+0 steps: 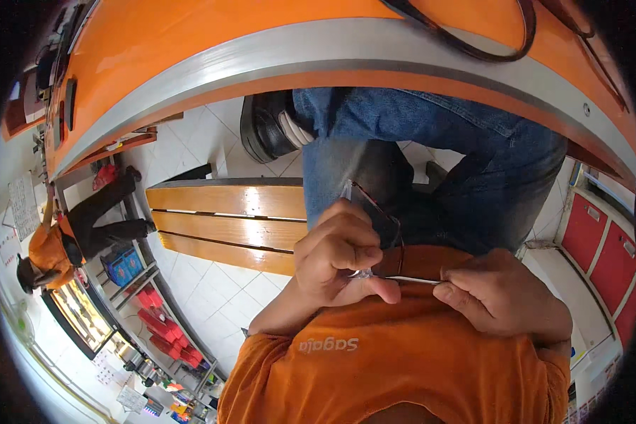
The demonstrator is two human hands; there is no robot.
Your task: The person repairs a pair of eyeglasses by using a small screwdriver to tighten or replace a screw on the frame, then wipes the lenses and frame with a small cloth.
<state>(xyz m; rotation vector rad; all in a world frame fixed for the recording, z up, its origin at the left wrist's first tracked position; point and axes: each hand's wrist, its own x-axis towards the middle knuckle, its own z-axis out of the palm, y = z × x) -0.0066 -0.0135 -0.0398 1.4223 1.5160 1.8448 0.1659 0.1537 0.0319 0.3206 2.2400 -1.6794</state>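
Observation:
My left hand (339, 247) is closed around a pair of eyeglasses in front of my chest; most of the frame is hidden by the fingers. A clear part (347, 189) sticks up above the fist, and a thin dark reddish temple arm (392, 220) curves down beside it. In my right hand (498, 293) is a thin metal screwdriver (415, 280), its handle hidden in the closed fingers. The shaft points left and reaches the left thumb and the clear part by it. Whether the tip sits in a screw is too small to tell.
An orange counter (212, 35) with a metal edge (261, 60) curves across ahead, with a dark strap (473, 46) on it. My jeans (431, 141) are beneath. A slatted wooden bench (226, 219) stands left; farther off are a person (53, 251) and shelves. Red drawers (586, 226) stand right.

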